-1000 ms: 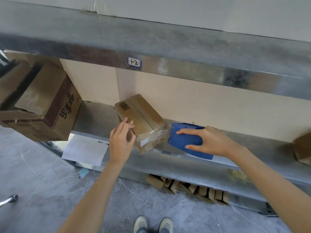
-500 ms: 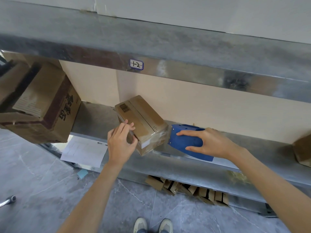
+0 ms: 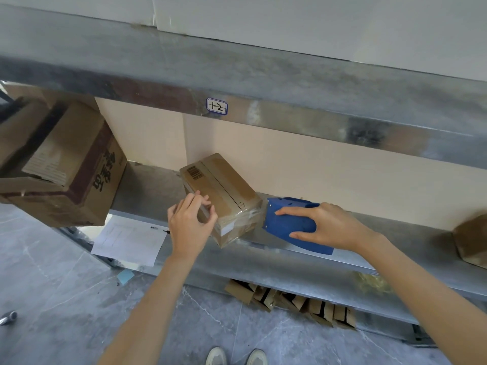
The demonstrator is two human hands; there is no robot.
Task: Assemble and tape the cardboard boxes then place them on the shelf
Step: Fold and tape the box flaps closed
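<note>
Large printed carton (image 3: 60,164): far left. Paper sheet (image 3: 129,241): shelf edge. Left hand (image 3: 188,225): fingers curled, gripping the left end of the small taped box (image 3: 224,196), askew on metal shelf (image 3: 290,264). Blue tape dispenser (image 3: 287,219): against the box's right end, gripped by right hand (image 3: 332,227).

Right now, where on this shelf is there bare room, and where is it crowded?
Bare shelf lies between the blue tape dispenser and the right-edge box; a narrower gap separates the large printed box from the small box. Crowded where small box meets dispenser.
</note>
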